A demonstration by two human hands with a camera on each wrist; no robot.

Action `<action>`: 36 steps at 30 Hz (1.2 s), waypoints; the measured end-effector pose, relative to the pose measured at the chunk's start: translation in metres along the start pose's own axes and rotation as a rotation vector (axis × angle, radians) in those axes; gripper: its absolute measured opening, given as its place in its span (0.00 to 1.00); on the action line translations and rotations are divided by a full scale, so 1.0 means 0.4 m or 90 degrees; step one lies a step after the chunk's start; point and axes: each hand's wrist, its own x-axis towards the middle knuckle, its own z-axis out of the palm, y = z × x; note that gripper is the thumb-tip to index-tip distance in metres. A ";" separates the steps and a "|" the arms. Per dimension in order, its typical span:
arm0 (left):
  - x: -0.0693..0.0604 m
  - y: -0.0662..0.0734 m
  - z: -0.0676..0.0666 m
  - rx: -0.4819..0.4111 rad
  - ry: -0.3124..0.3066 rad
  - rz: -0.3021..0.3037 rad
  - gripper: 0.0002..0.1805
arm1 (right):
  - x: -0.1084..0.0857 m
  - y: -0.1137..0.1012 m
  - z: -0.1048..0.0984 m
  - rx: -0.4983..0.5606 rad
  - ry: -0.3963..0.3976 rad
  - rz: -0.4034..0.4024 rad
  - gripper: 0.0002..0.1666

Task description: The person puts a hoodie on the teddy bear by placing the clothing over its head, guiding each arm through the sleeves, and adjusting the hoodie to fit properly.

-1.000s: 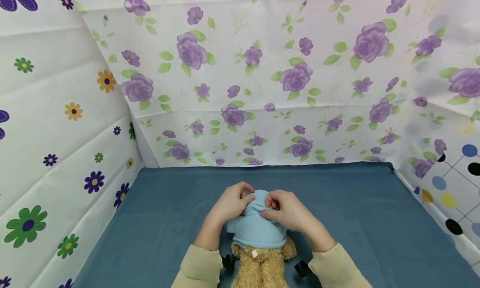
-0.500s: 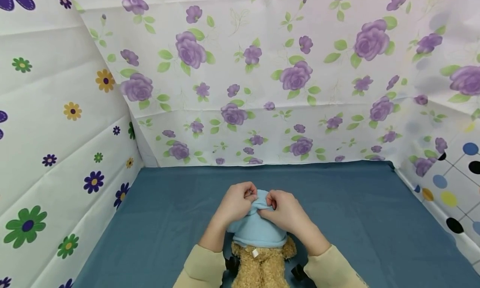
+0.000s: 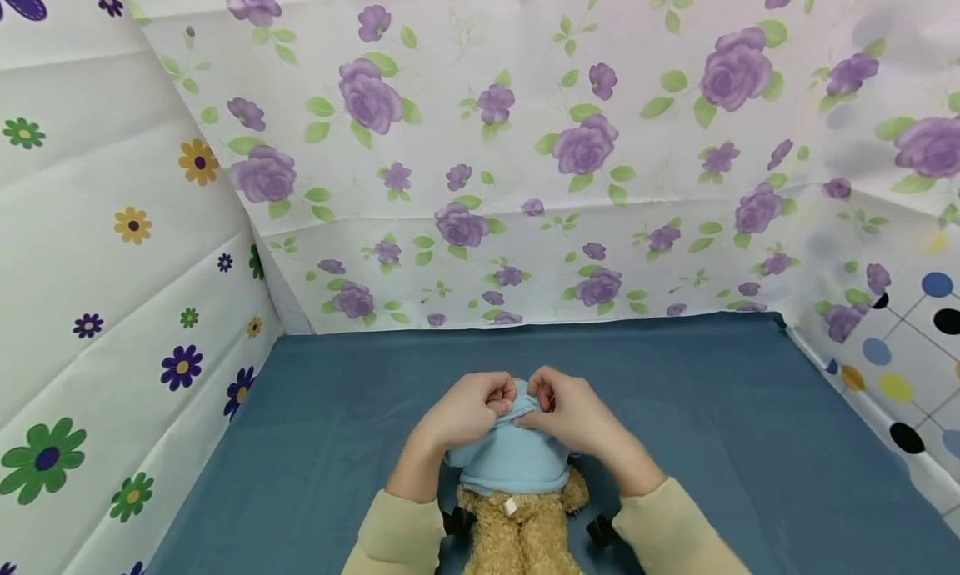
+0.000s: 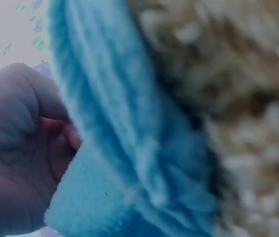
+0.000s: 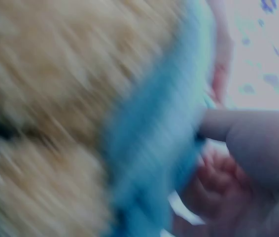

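Note:
A tan plush toy (image 3: 517, 533) lies on the blue cloth with a light blue garment (image 3: 513, 458) over its upper part; a small white tag shows below the hem. My left hand (image 3: 468, 408) pinches the fabric near its top, fingers curled. Just right of it, my right hand (image 3: 573, 412) pinches the same garment between thumb and fingers. In the left wrist view, the left hand (image 4: 21, 148) is beside folds of blue fabric (image 4: 115, 108) and curly fur (image 4: 248, 98). The right wrist view is blurred, with the right hand (image 5: 248, 168) against the garment (image 5: 154, 118).
Blue cloth (image 3: 345, 392) covers the table. A flower-print sheet (image 3: 480, 158) hangs behind it, with patterned sheets on the left and right sides. Dark straps show near both sleeves, beside the toy.
The left hand's fingers have curled in tighter on the fabric, and the hands stand slightly closer together at the garment's top. The head view has shifted a little.

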 end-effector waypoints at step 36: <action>0.030 -0.042 0.020 0.062 0.128 -0.038 0.15 | -0.009 -0.026 -0.008 0.025 -0.110 -0.099 0.16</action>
